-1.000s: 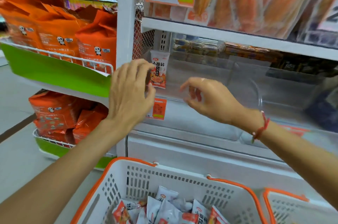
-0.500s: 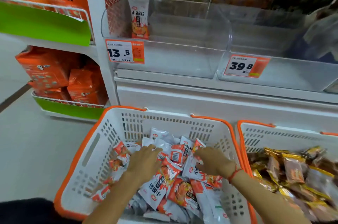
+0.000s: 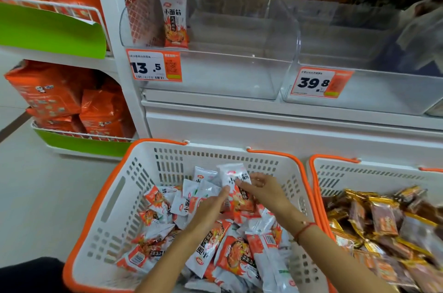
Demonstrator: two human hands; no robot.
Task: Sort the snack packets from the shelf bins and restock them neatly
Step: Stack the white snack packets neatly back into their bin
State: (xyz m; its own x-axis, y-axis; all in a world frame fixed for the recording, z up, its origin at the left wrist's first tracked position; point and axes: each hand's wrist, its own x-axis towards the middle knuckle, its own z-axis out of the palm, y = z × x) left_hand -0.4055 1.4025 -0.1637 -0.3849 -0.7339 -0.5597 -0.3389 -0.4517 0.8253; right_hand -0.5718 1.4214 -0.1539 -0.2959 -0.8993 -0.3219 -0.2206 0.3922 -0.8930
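Observation:
A white basket with an orange rim (image 3: pixel 112 199) holds several white-and-orange snack packets (image 3: pixel 239 256). Above the pile, my left hand (image 3: pixel 208 211) and my right hand (image 3: pixel 263 191) both pinch one white-and-orange packet (image 3: pixel 233 176), lifted upright. One identical packet (image 3: pixel 173 20) stands at the left end of the clear shelf bin (image 3: pixel 215 77) marked 13.5. The rest of that bin shows nothing inside.
A second orange-rimmed basket (image 3: pixel 340 173) at the right holds gold-and-brown packets (image 3: pixel 383 221). A clear bin marked 39.8 (image 3: pixel 359 91) sits right of the first. Orange bags fill green-fronted wire racks (image 3: pixel 52 31) at the left. Bare floor (image 3: pixel 36 185) lies lower left.
My hands left the shelf bin, dropped into the basket, dug among the packets, and now lift one packet between them. The view tilted down.

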